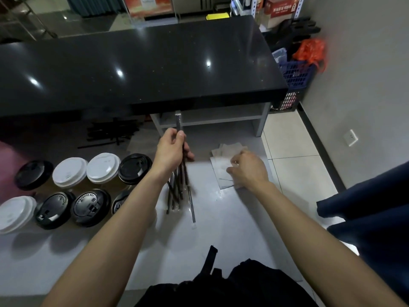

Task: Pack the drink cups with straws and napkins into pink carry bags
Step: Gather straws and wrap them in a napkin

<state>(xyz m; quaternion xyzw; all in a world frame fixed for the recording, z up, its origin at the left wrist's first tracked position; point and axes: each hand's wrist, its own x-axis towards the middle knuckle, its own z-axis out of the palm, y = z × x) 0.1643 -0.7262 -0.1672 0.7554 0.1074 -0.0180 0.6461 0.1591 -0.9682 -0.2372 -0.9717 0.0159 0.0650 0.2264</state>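
Several lidded drink cups [88, 187] stand in two rows at the left of the grey worktop, some with white lids, some with black. My left hand [171, 149] holds a wrapped dark straw [178, 122] upright above a small pile of straws [179, 193] lying on the worktop. My right hand [247, 168] rests on a stack of pale napkins [223, 158], fingers pinching at the top sheet. A pink mass, possibly a carry bag [8, 165], shows at the far left edge, blurred.
A raised black counter [141, 69] overhangs the back of the worktop. More dark straws [112, 131] lie in its shadow. A black bag [232, 284] sits at the near edge. A blue crate [296, 78] and orange bag stand on the floor to the right.
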